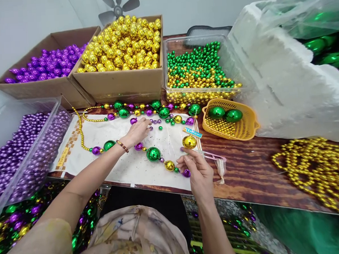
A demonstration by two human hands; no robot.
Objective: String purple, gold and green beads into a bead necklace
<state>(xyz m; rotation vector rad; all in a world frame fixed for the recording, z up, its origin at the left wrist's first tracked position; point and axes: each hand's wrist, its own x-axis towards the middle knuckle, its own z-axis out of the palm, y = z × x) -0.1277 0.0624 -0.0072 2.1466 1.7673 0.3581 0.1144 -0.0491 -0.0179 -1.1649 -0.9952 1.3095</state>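
My left hand (138, 131) reaches over the white cloth (123, 171), its fingertips drawn together beside some small purple beads (155, 121). What they pinch, if anything, is hidden. Below it runs a bead strand with a large green ball (153, 154), a gold ball (169, 165) and a purple ball (186, 173) by my right hand (198, 171). The fingers of that hand are curled at the strand's end, and I cannot make out what lies between them. Just above its fingertips is a large gold ball (189, 142). Small green beads (172, 121) lie loose on the cloth.
Finished-looking strands (123, 112) lie along the cloth's back edge. Behind stand boxes of purple balls (52, 63) and gold balls (122, 42), plus a clear bin (203, 90). An orange basket (251, 132), a foam box (271, 110) and gold bead chains (316, 172) are on the right.
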